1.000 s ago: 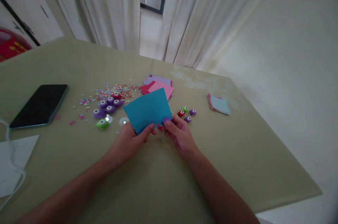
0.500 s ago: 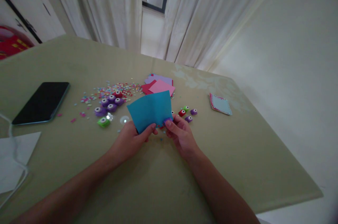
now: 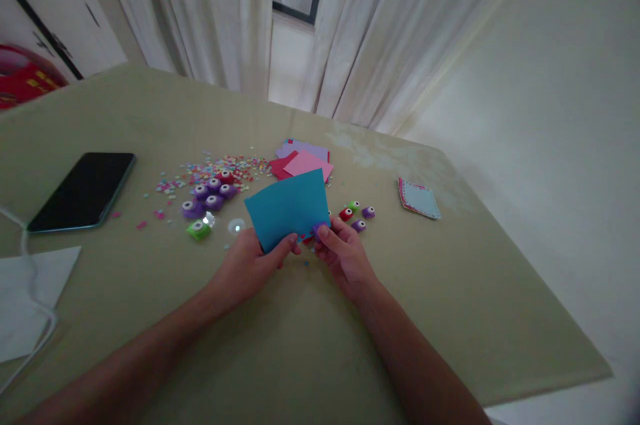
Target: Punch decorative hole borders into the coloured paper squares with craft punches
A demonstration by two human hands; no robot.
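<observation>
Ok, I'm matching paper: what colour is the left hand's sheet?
The sheet is blue, shown best in the head view.

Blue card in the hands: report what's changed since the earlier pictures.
The blue card has swung its top edge slightly to the picture's right; half a second ago it was bowed more. Nothing was taken or let go: the left hand keeps the card, the right hand the purple piece. The black tablet stayed put.
</observation>
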